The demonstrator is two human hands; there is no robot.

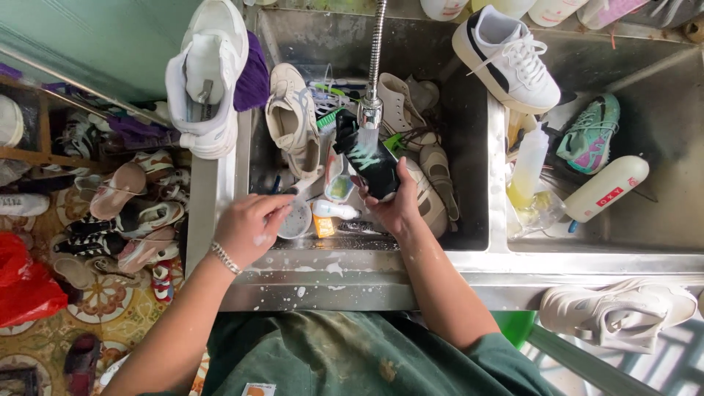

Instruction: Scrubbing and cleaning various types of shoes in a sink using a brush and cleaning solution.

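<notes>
My right hand [396, 202] grips a black shoe [367, 155] with pale green laces and holds it under the metal tap [371, 110], where water runs onto it. My left hand [251, 227], foamy and wearing a silver bracelet, holds a brush handle [301, 187] over a small white cup [297, 220] at the front of the steel sink [352, 246]. Beige shoes [292, 121] and several brushes lie in the basin behind the black shoe.
A white sneaker [205, 77] rests on the sink's left rim, another one [506, 59] on the divider. The right basin holds a teal shoe [590, 132], a squeeze bottle [529, 165] and a white bottle [607, 187]. Many shoes [125, 213] crowd the floor left.
</notes>
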